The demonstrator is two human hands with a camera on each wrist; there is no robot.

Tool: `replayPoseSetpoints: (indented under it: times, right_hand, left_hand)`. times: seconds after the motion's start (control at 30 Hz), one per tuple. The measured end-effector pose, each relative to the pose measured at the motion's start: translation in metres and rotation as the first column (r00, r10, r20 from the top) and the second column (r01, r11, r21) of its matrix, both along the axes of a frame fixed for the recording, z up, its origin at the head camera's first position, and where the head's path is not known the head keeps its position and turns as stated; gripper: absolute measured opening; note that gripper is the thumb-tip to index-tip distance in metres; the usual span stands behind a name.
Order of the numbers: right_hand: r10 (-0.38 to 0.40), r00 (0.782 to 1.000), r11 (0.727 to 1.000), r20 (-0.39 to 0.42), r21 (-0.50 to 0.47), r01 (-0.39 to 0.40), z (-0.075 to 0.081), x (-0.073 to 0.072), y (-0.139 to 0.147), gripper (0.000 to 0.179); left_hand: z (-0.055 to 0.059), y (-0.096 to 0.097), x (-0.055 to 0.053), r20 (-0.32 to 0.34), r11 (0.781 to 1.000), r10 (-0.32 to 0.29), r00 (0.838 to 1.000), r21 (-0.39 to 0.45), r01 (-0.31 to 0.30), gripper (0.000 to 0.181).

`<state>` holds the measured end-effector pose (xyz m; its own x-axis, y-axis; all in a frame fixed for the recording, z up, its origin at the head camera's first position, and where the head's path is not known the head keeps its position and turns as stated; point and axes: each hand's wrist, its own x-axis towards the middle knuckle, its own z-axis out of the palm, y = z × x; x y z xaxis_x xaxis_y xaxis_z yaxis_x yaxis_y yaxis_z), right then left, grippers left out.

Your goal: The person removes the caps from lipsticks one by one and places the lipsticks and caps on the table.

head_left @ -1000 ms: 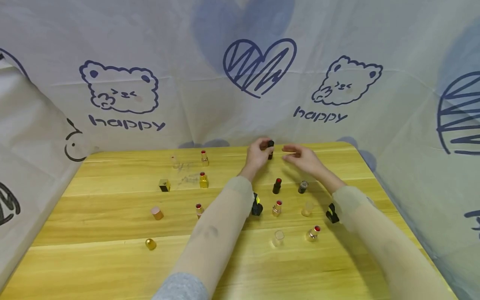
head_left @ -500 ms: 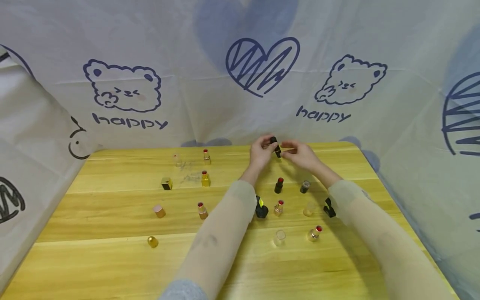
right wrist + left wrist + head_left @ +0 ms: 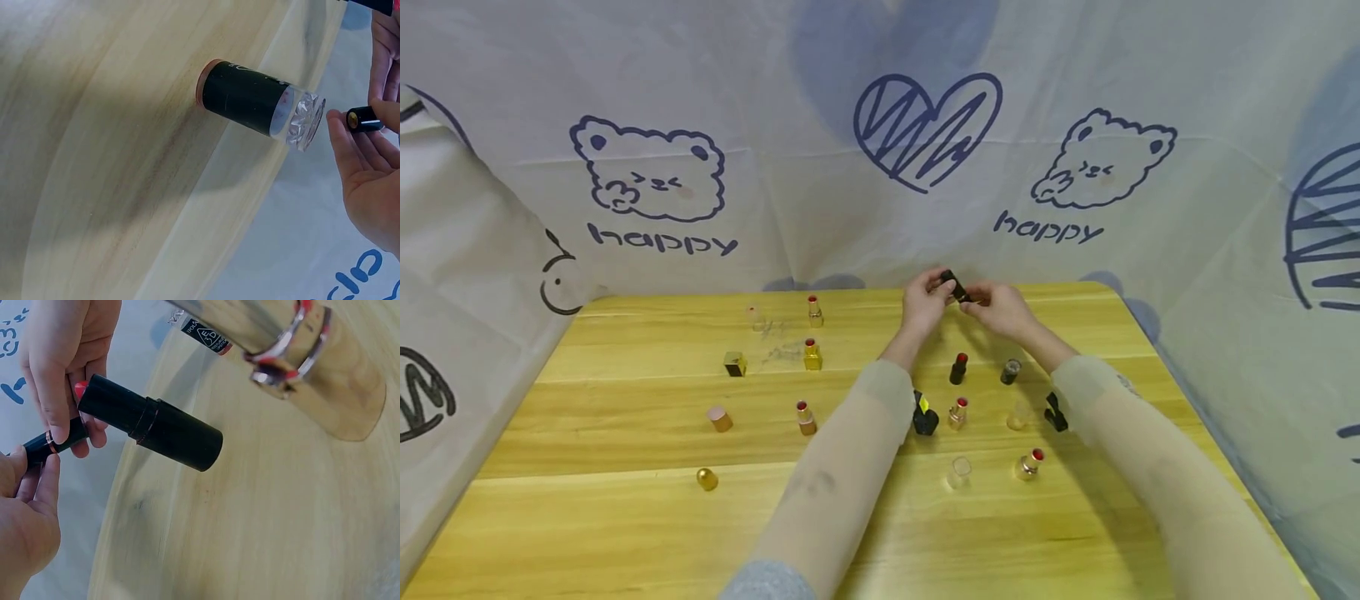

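Observation:
My left hand pinches the upper part of a black lipstick tube with a thin gold band, held tilted above the table's far edge. My right hand has thumb and fingers at the tube's lower right end. In the right wrist view a small gold disc shows on the end of the tube. Closer to me, an uncapped black lipstick with a red tip stands on the table. To its right is a black cap with a clear faceted end.
On the wooden table stand gold-cased red lipsticks, such as one at front right. Around them are loose caps: a clear one, a gold dome, a pink one. A printed cloth hangs behind the far edge.
The lipstick tube has gone from upright to tilted, its lower end swinging right. My right hand has moved from apart to taking hold of that end.

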<state>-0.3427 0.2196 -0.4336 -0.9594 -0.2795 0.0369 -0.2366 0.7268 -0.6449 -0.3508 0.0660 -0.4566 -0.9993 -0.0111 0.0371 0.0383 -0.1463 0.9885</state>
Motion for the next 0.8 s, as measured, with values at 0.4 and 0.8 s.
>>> replayPoseSetpoints:
  times: [0.4,0.8]
  right_hand:
    - [-0.030,0.999,0.999,-0.023,-0.015,0.030,0.005,0.006,-0.002,0.037]
    - [-0.045,0.998,0.999,-0.032,0.010,0.046,0.011,0.010,-0.004,0.033]
  left_hand:
    - [0.001,-0.006,-0.002,0.014,0.998,-0.061,0.998,0.016,0.060,0.038]
    - [0.005,-0.007,-0.002,0.036,0.998,-0.057,0.998,0.001,0.057,0.034]
